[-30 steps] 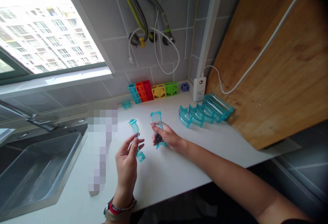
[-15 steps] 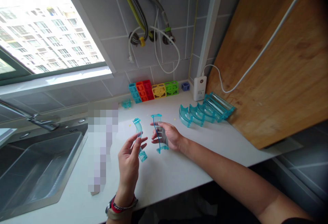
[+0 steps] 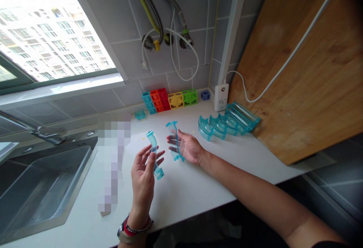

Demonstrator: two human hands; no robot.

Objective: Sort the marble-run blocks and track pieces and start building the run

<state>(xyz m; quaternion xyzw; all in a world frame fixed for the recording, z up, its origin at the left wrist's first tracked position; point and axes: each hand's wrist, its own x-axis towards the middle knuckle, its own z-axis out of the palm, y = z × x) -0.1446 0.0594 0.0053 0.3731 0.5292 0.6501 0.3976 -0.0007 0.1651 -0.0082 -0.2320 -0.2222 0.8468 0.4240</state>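
Observation:
My left hand (image 3: 144, 174) pinches a curved clear-teal track piece (image 3: 154, 153) upright above the white counter (image 3: 181, 191). My right hand (image 3: 187, 147) grips a second curved teal track piece (image 3: 174, 140), turned edge-on, a short gap to the right of the first. The two pieces do not touch. A watch and a red band sit on my left wrist.
A row of nested teal curved pieces (image 3: 227, 123) lies by a leaning wooden board (image 3: 300, 70). Coloured cube blocks (image 3: 170, 100), a small blue cube (image 3: 204, 95) and a white charger (image 3: 221, 97) stand against the tiled wall. One small teal piece (image 3: 139, 114) lies alone. A steel sink (image 3: 36, 187) is at left.
My right hand has rotated its piece from face-on to edge-on and lifted it slightly. My left hand has shifted its piece a little to the right.

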